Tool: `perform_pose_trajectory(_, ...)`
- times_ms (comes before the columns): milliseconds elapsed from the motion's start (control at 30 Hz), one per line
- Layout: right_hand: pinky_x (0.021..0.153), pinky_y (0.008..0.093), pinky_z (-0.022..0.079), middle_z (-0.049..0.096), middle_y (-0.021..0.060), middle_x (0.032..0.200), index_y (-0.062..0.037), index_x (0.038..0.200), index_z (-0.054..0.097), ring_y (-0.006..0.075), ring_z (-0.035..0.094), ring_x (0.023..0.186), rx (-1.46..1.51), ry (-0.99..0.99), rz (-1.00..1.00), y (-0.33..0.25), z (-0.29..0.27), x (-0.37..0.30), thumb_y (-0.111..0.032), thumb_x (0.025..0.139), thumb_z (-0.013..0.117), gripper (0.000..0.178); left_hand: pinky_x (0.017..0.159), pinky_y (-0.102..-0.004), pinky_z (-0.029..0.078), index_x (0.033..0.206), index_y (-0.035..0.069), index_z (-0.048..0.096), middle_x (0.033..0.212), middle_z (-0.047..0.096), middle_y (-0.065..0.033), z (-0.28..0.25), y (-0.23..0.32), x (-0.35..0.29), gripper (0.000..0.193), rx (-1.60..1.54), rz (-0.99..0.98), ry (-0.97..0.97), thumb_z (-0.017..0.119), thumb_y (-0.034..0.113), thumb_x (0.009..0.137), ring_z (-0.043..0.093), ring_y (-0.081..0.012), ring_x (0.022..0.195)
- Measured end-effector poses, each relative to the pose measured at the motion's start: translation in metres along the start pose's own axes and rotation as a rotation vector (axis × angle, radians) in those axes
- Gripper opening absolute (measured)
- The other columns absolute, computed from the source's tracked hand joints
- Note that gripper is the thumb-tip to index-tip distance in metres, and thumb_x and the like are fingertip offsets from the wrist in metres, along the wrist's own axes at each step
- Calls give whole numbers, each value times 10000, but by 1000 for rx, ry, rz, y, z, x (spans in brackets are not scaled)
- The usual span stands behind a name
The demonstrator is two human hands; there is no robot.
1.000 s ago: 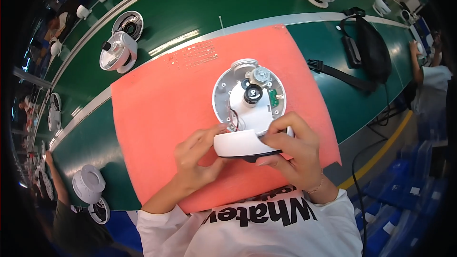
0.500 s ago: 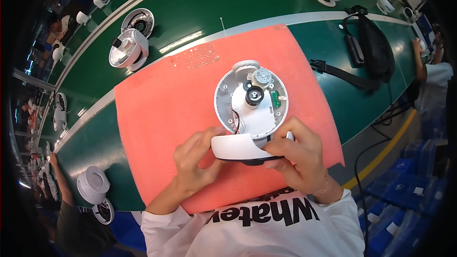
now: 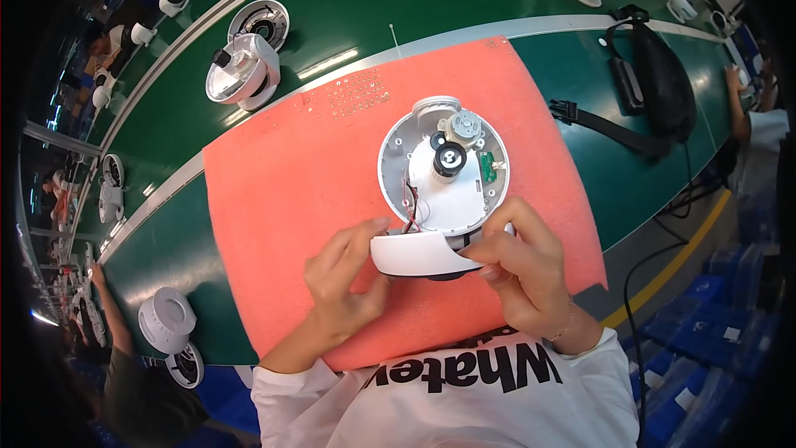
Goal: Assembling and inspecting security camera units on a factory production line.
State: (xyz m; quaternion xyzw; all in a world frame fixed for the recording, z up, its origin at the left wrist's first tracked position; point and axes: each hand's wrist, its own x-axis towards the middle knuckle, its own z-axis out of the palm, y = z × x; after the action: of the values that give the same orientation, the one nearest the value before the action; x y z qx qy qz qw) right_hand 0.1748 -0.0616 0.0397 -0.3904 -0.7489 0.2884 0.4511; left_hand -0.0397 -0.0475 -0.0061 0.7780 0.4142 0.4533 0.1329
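We hold white base piece (image 3: 417, 254), left hand (image 3: 344, 282) and right hand (image 3: 518, 270) grip clamped on it; round housing (image 3: 444, 172) open, motor exposed, cover unfitted.

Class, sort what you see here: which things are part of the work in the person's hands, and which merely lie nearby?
In hand:
left hand
right hand
curved white plastic shell
round white open device with motor and wires
salmon-pink foam mat

Lying about:
black strapped bag
silvery round unit on the green belt
white ring-shaped housing
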Motion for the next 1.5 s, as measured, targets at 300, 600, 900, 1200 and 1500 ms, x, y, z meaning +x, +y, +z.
perform_pose_trajectory(300,723,337,470,554,141,1001,-20,1205,519,266,572,839,7,-27,-98,-12,3,16,-134,728,711,527,676,-263,541,1093,-54,566,923,609,-115,-15,4,-4,502,-379,-277,-121,775,3,640,634,-164,807)
perform_pose_trajectory(600,764,328,479,597,165,935,11,1151,538,278,607,855,160,108,88,-10,21,-7,-110,752,695,446,743,-243,552,1151,-74,518,984,572,-78,-33,2,-16,543,-606,-391,-108,769,2,676,606,-133,870)
perform_pose_trajectory(900,707,346,475,567,188,917,9,1222,490,320,587,792,69,49,46,-36,30,0,0,732,652,516,789,-277,546,1287,-63,400,1081,587,-127,-50,-3,-32,705,-767,-546,-24,772,20,693,614,-169,938)
perform_pose_trajectory(1200,791,346,487,550,207,1102,0,1290,430,328,588,943,175,134,48,-44,53,-5,99,707,604,616,806,-282,528,1282,-69,401,1117,566,-142,-68,-1,-40,696,-785,-538,-6,770,46,702,609,-186,959)
perform_pose_trajectory(1500,855,356,503,521,208,1197,15,1277,397,319,579,1022,260,130,136,-60,69,-12,129,696,602,626,784,-267,523,1183,-74,474,1106,549,-148,-81,6,-43,526,-868,-577,49,711,-14,717,616,-195,933)
